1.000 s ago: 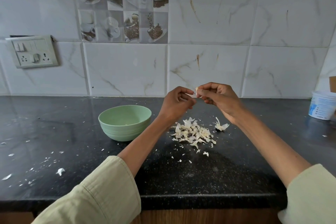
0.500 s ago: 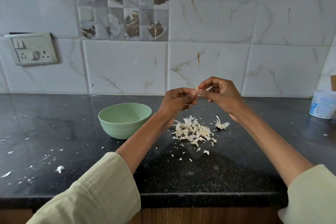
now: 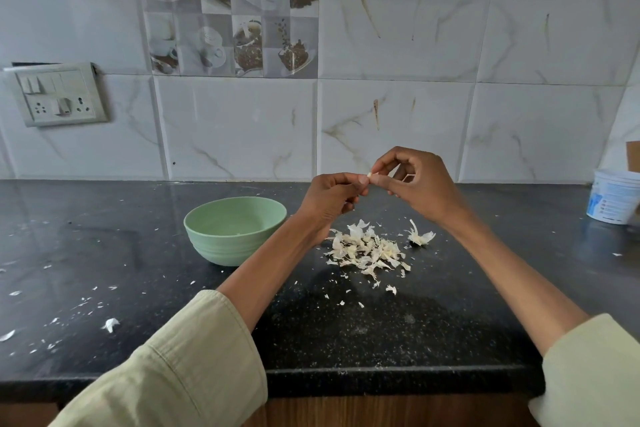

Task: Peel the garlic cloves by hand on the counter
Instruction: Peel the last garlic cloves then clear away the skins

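A small pale garlic clove [image 3: 370, 175] is held in the air above the black counter [image 3: 346, 329], mostly hidden by fingers. My left hand [image 3: 334, 199] pinches it from the left with curled fingers. From the right, my right hand [image 3: 420, 184] pinches it between thumb and forefinger. Directly below the hands lies a pile of papery garlic skins [image 3: 369, 250]. A separate husk piece [image 3: 420, 236] sits to the pile's right.
A pale green bowl [image 3: 235, 229] stands left of the pile, close to my left forearm. A white tub [image 3: 614, 199] is at the far right by the tiled wall. Skin flakes [image 3: 110, 324] dot the counter's left side. A switch panel [image 3: 57, 94] hangs on the wall.
Both hands have stayed together on the clove and risen slightly; the right hand's fingers have shifted their pinch. The pile and bowl have not moved.
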Demonstrator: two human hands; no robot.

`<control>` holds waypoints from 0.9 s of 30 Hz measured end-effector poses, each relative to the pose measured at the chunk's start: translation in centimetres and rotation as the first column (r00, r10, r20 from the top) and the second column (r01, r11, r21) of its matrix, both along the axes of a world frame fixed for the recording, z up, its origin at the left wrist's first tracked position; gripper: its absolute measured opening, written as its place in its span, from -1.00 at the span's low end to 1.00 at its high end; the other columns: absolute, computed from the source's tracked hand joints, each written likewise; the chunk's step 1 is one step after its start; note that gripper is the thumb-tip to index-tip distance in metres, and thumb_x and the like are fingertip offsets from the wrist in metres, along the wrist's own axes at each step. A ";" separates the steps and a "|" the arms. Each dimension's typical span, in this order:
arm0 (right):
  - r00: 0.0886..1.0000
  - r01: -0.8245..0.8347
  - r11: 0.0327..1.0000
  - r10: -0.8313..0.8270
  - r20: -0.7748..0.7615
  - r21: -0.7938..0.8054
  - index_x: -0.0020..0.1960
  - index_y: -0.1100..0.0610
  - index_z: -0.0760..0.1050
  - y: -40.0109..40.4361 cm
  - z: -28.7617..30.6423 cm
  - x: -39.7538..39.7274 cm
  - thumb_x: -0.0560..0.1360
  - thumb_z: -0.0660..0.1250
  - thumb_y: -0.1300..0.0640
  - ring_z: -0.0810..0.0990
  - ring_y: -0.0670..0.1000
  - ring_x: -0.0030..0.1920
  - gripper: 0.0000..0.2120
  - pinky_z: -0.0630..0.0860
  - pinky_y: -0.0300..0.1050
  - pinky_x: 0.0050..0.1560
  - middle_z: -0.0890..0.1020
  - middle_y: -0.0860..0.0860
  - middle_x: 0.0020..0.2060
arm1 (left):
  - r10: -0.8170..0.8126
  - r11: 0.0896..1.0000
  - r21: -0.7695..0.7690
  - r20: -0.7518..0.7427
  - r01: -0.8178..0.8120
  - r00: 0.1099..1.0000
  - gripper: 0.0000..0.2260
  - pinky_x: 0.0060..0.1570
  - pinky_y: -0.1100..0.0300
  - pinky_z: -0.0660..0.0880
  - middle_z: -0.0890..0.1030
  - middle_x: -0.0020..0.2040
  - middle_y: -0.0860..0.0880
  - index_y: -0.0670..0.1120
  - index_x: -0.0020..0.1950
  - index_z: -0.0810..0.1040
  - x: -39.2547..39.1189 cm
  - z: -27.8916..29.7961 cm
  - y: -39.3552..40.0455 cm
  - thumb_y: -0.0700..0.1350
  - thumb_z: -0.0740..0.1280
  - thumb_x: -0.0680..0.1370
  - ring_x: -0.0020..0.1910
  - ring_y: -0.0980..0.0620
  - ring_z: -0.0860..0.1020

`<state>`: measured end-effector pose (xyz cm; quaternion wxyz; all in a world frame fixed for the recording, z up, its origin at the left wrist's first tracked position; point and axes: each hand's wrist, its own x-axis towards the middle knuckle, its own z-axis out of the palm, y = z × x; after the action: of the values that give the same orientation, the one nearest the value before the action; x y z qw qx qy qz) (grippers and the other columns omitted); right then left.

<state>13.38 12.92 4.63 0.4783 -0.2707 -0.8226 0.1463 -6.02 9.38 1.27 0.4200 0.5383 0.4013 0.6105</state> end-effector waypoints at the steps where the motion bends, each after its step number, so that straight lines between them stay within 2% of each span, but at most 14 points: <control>1: 1.000 0.017 0.999 -0.017 0.017 0.042 -0.04 -0.02 0.67 -0.1 0.0 -0.1 0.51 0.60 0.06 0.66 0.07 -0.28 -0.89 0.60 -0.02 -0.16 0.71 -0.07 -0.16 | 0.023 1.000 0.007 -0.026 -0.023 0.999 -0.89 -0.20 0.27 0.46 0.66 -0.19 -0.04 -0.19 0.06 0.72 0.0 0.0 0.1 -0.16 0.47 0.61 -0.27 0.11 0.48; 5: 0.995 0.040 0.991 -0.051 0.083 0.128 -0.07 -0.01 0.67 -0.3 0.0 -0.2 0.51 0.60 0.10 0.64 -0.01 -0.34 -0.89 0.57 -0.12 -0.25 0.69 -0.13 -0.21 | 0.087 0.996 0.013 -0.103 -0.086 0.991 -0.87 -0.22 0.29 0.47 0.66 -0.21 -0.04 -0.20 0.07 0.73 0.0 -0.1 0.1 -0.14 0.47 0.62 -0.28 0.11 0.48; 8: 0.989 0.049 0.985 -0.070 0.128 0.167 -0.08 0.01 0.67 -0.3 0.0 0.0 0.51 0.59 0.12 0.65 -0.04 -0.34 -0.89 0.61 -0.12 -0.25 0.69 -0.14 -0.24 | 0.094 0.996 0.018 -0.136 -0.092 0.986 -0.91 -0.21 0.29 0.47 0.66 -0.24 -0.01 -0.16 0.02 0.74 0.0 0.0 0.0 -0.15 0.47 0.62 -0.28 0.12 0.48; 13: 0.984 0.026 0.988 -0.052 0.170 0.155 -0.07 0.04 0.67 -0.1 -0.1 0.1 0.52 0.58 0.16 0.66 -0.05 -0.29 -0.90 0.59 -0.22 -0.23 0.70 -0.10 -0.26 | 0.111 0.994 0.032 -0.193 -0.107 0.975 -0.93 -0.14 0.21 0.45 0.68 -0.24 -0.03 -0.13 -0.01 0.75 -0.2 0.0 0.1 -0.16 0.48 0.61 -0.25 0.10 0.49; 15: 0.984 0.012 0.990 -0.036 0.174 0.139 -0.07 0.07 0.67 -0.1 -0.1 0.1 0.53 0.57 0.19 0.66 -0.04 -0.30 -0.91 0.60 -0.17 -0.24 0.69 -0.08 -0.28 | 0.112 0.994 0.022 -0.187 -0.110 0.976 -0.92 -0.13 0.20 0.46 0.69 -0.23 -0.03 -0.14 0.00 0.76 -0.2 -0.1 0.1 -0.15 0.49 0.60 -0.24 0.10 0.50; 19: 0.987 -0.015 0.995 -0.002 0.159 0.103 -0.06 0.10 0.65 0.0 -0.2 -0.1 0.55 0.53 0.21 0.66 0.01 -0.33 -0.92 0.65 -0.08 -0.25 0.67 -0.04 -0.29 | 0.091 0.995 -0.022 -0.110 -0.094 0.990 -0.83 -0.16 0.25 0.47 0.69 -0.22 -0.04 -0.25 0.05 0.74 -0.2 -0.1 0.3 -0.14 0.51 0.58 -0.26 0.12 0.50; 23: 0.987 -0.020 0.995 0.004 0.160 0.098 -0.07 0.11 0.63 0.0 -0.4 -0.4 0.56 0.50 0.26 0.63 0.05 -0.29 -0.91 0.61 -0.08 -0.24 0.67 0.01 -0.27 | 0.059 0.995 -0.083 0.019 -0.057 0.998 -0.94 -0.13 0.21 0.49 0.69 -0.23 -0.05 -0.18 -0.04 0.73 0.2 -0.2 0.3 -0.19 0.51 0.58 -0.27 0.11 0.51; 27: 0.977 -0.024 0.997 0.007 0.215 0.072 -0.08 0.12 0.62 -0.2 -0.7 -0.9 0.54 0.48 0.29 0.63 0.02 -0.26 -0.90 0.58 -0.17 -0.20 0.70 -0.01 -0.23 | 0.074 0.987 -0.155 0.166 -0.048 0.983 -0.93 -0.17 0.24 0.53 0.68 -0.26 -0.03 -0.20 -0.05 0.71 0.7 -0.3 0.5 -0.20 0.51 0.57 -0.29 0.12 0.52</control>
<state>12.49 12.74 3.92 0.3954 -0.2604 -0.8763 0.0892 -5.30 9.87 0.92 0.4734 0.4382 0.4251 0.6350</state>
